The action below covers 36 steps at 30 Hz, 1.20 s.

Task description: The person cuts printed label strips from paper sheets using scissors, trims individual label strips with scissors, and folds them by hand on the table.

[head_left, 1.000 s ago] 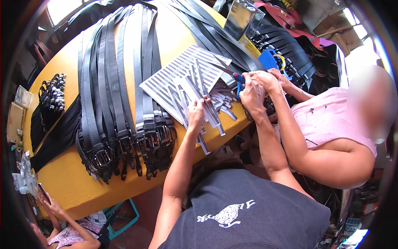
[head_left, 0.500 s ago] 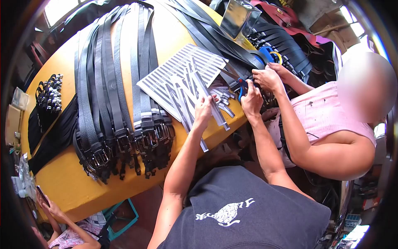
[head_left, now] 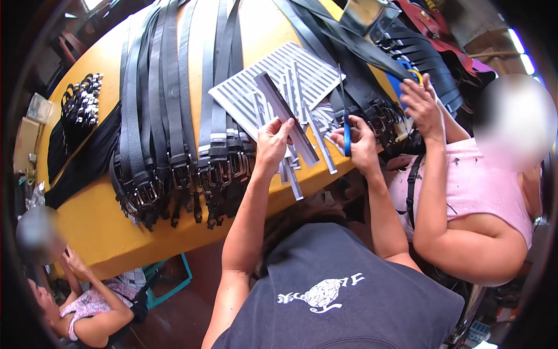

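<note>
Between the thumb and fingers of my left hand point(head_left: 274, 142) is a dark grey strip point(head_left: 285, 116), slanting over the striped sheet point(head_left: 244, 87). My right hand point(head_left: 359, 142) grips blue-handled scissors point(head_left: 347, 136), their blades pointing away from me over the sheet's right side. Loose grey-and-white cut strips point(head_left: 318, 136) lie on and beside the sheet, some reaching toward the near table edge. To the left of my left hand, black belts point(head_left: 157, 116) lie lengthwise with their buckles toward me.
The yellow table point(head_left: 104, 241) spans the view. A co-worker in pink point(head_left: 476, 180) sits at the right, hands near more belts point(head_left: 354, 70). Another person point(head_left: 96, 302) is at the lower left. A metal tin point(head_left: 369, 17) stands at the back, black straps with metal fittings point(head_left: 81, 102) far left.
The view has shifted. My left hand now holds a wider dark strip. My right hand and the scissors have turned, blades now pointing away from me. The co-worker's hand has lifted away from the scissors.
</note>
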Motion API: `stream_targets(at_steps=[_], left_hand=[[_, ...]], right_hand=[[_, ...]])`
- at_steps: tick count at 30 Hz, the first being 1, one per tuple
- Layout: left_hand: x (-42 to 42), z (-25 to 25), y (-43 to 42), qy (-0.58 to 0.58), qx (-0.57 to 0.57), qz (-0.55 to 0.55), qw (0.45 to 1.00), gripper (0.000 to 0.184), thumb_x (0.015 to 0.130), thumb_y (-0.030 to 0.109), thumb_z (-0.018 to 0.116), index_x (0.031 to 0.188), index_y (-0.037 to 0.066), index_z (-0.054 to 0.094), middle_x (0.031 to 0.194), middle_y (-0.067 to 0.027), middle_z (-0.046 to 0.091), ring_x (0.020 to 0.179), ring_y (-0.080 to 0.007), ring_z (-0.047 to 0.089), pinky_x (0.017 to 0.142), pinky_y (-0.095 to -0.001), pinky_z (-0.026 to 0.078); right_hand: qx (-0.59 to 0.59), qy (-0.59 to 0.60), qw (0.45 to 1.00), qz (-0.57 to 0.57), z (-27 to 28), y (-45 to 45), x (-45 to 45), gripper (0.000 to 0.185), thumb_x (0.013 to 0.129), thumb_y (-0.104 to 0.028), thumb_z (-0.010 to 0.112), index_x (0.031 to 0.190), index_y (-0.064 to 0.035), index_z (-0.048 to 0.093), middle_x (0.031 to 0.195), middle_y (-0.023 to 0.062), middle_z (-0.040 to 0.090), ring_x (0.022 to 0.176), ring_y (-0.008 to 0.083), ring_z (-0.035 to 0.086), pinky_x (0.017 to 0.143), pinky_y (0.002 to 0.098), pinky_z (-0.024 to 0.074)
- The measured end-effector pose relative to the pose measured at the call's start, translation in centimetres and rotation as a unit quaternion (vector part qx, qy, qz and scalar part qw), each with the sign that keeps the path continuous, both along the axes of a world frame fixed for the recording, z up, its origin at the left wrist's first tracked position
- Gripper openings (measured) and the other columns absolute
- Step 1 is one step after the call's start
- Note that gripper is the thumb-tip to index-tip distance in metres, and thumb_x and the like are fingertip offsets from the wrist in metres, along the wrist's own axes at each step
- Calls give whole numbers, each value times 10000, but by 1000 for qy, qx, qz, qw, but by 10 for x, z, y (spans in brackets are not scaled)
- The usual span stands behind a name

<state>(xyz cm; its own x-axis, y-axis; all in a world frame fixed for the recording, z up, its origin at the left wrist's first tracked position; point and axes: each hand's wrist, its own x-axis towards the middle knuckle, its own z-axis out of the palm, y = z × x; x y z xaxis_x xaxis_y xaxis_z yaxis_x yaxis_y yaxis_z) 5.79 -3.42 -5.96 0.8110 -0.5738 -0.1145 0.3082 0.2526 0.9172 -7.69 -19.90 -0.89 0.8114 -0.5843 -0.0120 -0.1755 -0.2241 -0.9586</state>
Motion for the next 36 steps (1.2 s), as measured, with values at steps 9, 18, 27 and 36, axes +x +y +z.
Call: stream_targets(at_steps=[9, 18, 27, 36], left_hand=[[-12, 37, 75, -61, 4, 150, 987, 129, 939, 82, 604, 1005, -11, 666, 836, -13, 663, 670, -36, 550, 574, -204, 433], [-8, 85, 201, -245, 32, 309, 918, 409, 823, -81, 634, 1205, 26, 536, 1037, -95, 610, 884, -125, 604, 754, -229, 495], [-48, 98, 190, -404, 315, -61, 857, 373, 800, 63, 734, 1153, 23, 621, 947, -96, 658, 845, -167, 611, 705, -277, 493], [-45, 105, 157, -521, 308, -55, 794, 368, 786, 142, 726, 1128, 56, 619, 948, -88, 626, 962, -279, 550, 887, -397, 412]], right_hand=[[283, -29, 948, 140, 4, 83, 15, 557, 772, -15, 769, 1233, 9, 457, 831, 83, 642, 727, 135, 633, 674, 264, 518], [157, 47, 924, 346, 52, 39, 52, 567, 737, 19, 775, 1223, 2, 484, 867, 67, 631, 780, 98, 606, 679, 222, 491], [57, 12, 827, 560, 89, 44, 104, 493, 784, 55, 721, 1221, -14, 502, 873, 60, 651, 818, 88, 607, 760, 238, 512], [12, -10, 765, 643, 120, 27, 107, 477, 777, 80, 717, 1194, -2, 501, 859, 54, 643, 794, 68, 585, 715, 211, 495]])
